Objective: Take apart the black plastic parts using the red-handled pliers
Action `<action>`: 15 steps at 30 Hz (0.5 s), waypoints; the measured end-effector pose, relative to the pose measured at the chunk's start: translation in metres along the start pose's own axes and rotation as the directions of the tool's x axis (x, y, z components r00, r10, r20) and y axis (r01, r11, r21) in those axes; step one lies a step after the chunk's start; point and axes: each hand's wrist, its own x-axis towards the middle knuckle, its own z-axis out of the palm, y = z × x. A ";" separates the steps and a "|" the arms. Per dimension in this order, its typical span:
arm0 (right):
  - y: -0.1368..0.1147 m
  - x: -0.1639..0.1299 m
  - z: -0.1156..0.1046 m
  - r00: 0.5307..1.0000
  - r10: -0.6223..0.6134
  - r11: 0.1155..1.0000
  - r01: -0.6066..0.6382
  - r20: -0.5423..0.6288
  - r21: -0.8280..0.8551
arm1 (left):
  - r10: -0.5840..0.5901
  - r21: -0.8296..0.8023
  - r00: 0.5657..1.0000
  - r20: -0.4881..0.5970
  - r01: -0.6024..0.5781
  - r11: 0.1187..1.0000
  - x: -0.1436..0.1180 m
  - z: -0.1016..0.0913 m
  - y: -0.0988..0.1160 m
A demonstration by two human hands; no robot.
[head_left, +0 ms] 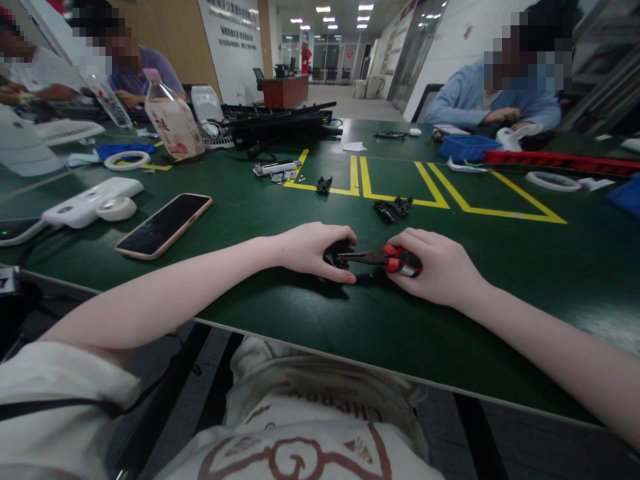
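Pliers (380,258), one pair, red-black handles, lying across near table edge: right hand (437,267) gripping handles, nose pointing left, long axis left-right; left hand (315,250) curling round one small black part (336,255) at nose. Two more black parts (393,209) (324,185) lying beyond, one phone (164,225) resting left, green table (500,287) carrying yellow lines, two co-workers sitting opposite in office hall

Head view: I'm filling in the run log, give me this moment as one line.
left hand: grips small black part | right hand: holds red-handled pliers, tip at part | surface: green table
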 end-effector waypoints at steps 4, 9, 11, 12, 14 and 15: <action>-0.002 0.001 -0.001 0.999 0.023 0.999 -0.024 0.034 0.032 | -0.002 0.022 1.000 -0.003 0.003 1.000 0.000 0.000 -0.001; -0.005 0.002 -0.002 0.997 0.032 0.998 -0.037 0.075 0.055 | 0.010 0.054 1.000 -0.024 -0.008 0.999 -0.001 0.001 -0.001; -0.005 0.003 -0.003 0.996 0.036 0.998 -0.041 0.083 0.055 | 0.016 0.063 0.999 -0.032 -0.014 0.998 -0.002 0.002 -0.001; -0.005 0.003 -0.003 0.996 0.037 0.998 -0.041 0.085 0.053 | 0.024 0.068 0.999 -0.037 -0.022 0.997 -0.002 0.002 -0.001; -0.006 0.003 -0.004 0.996 0.037 0.998 -0.041 0.087 0.046 | 0.044 0.077 0.998 -0.048 -0.040 0.996 -0.002 0.003 -0.002; -0.006 0.003 -0.005 0.995 0.037 0.998 -0.041 0.088 0.044 | 0.051 0.081 0.997 -0.053 -0.046 0.996 -0.002 0.003 -0.003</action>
